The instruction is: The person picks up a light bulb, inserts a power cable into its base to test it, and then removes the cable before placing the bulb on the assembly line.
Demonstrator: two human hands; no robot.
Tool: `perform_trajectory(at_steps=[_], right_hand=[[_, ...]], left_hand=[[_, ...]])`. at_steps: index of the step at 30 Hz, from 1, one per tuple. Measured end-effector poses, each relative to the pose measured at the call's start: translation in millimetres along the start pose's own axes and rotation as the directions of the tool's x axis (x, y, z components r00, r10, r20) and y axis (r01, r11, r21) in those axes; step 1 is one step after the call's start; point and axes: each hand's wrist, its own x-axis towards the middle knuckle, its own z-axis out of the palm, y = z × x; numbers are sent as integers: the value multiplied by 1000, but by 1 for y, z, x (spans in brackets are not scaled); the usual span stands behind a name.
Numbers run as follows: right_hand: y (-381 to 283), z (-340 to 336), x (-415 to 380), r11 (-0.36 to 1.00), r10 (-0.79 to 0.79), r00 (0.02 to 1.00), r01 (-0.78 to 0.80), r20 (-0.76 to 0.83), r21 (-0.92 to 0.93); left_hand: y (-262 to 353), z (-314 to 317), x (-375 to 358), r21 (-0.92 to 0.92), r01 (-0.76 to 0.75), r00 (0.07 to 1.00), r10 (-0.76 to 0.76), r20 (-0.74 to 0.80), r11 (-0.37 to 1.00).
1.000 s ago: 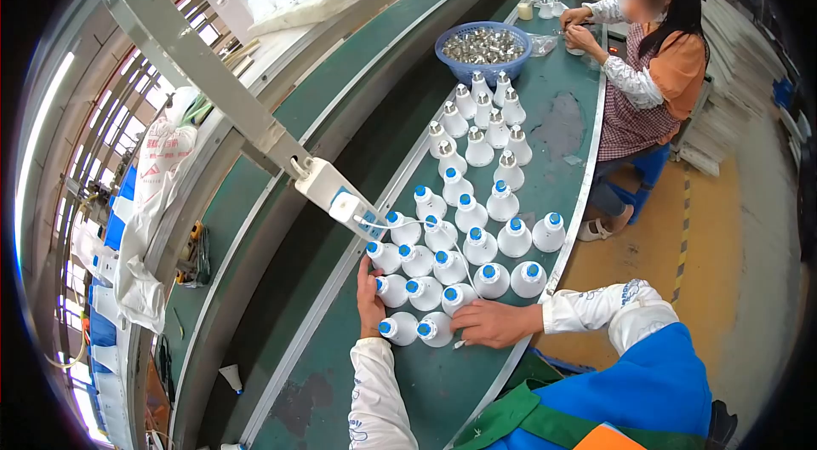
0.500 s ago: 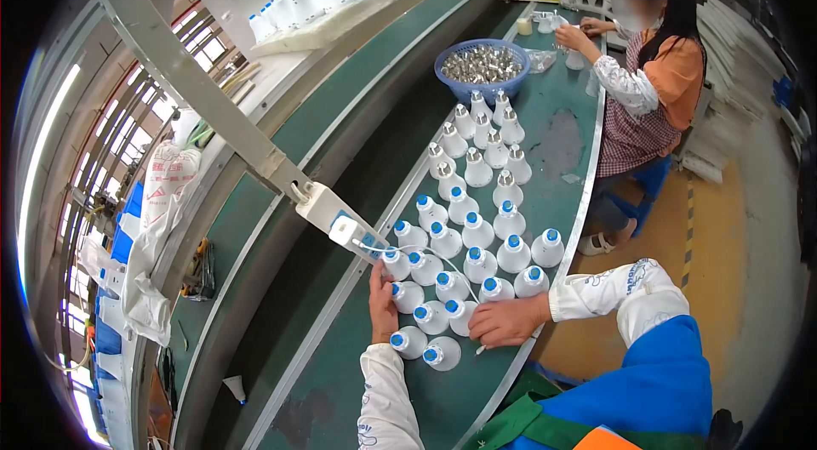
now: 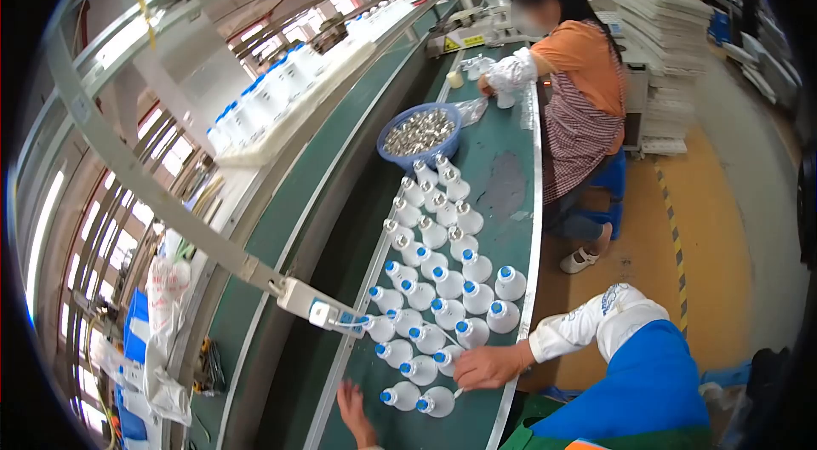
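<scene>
Several white bulb-shaped parts [image 3: 448, 282] stand in rows on the green belt [image 3: 502, 152]; the nearer ones have blue tips, the farther ones metal caps. My right hand [image 3: 487, 367] is at the belt's right side, touching the near right of the group, its fingers curled round something thin and white that I cannot make out. My left hand [image 3: 353, 412] hovers by the belt's left edge, left of the nearest parts, with its fingers apart and nothing in it. A thin white cable runs from the power strip [image 3: 319, 305] over the parts.
A blue basket [image 3: 455, 144] of metal caps stands farther up the belt. Beyond it a co-worker [image 3: 583, 93] sits at the right side, hands over the belt. A metal arm [image 3: 162, 195] crosses at left. More white parts [image 3: 268, 97] stand on the upper left shelf.
My left hand has let go of the parts' left side and moved toward me, opening. My right hand stays by the near parts. The view has turned, and the co-worker leans farther over the belt.
</scene>
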Motion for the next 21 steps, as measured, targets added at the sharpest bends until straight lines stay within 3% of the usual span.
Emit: perform_trajectory(at_steps=[1, 2, 4, 5, 6, 10, 15, 17, 19, 20, 21], right_hand=[[-11, 4, 5, 994, 96, 989, -89, -115, 60], [-24, 5, 12, 995, 95, 987, -90, -132, 46], [-51, 8, 26, 982, 185, 938, -167, -294, 87], [-60, 12, 34, 983, 183, 935, -167, -305, 79], [-68, 19, 44, 994, 110, 939, -94, -327, 63], [-87, 62, 75, 995, -88, 910, 103, -405, 15], [-112, 99, 107, 954, -277, 945, 292, -173, 70], [-115, 116, 107, 955, -276, 948, 289, -161, 64], [-115, 132, 103, 956, -276, 954, 285, -120, 65], [-114, 141, 99, 957, -275, 957, 281, -96, 68], [-112, 149, 94, 958, -273, 959, 278, -71, 72]], left_hand=[[-36, -31, -13, -7, -92, 995, 92, 48, 996], [-26, -31, -41, 5, -29, 999, 29, 17, 1000], [43, 15, -96, 233, -110, 967, 51, 249, 966], [55, 31, -104, 449, -131, 962, 5, 272, 884], [60, 42, -109, 639, -153, 959, -43, 280, 754], [49, 63, -104, 715, -74, 987, -53, 154, 695], [19, 80, -97, 800, 83, 996, -64, -56, 595], [7, 70, -92, 813, 115, 993, -65, -94, 571], [-13, 25, -87, 817, -211, 968, 232, 98, 537], [-25, 4, -85, 865, -320, 888, 440, 132, 386], [55, 21, -109, 869, -95, 993, 102, 52, 485]])
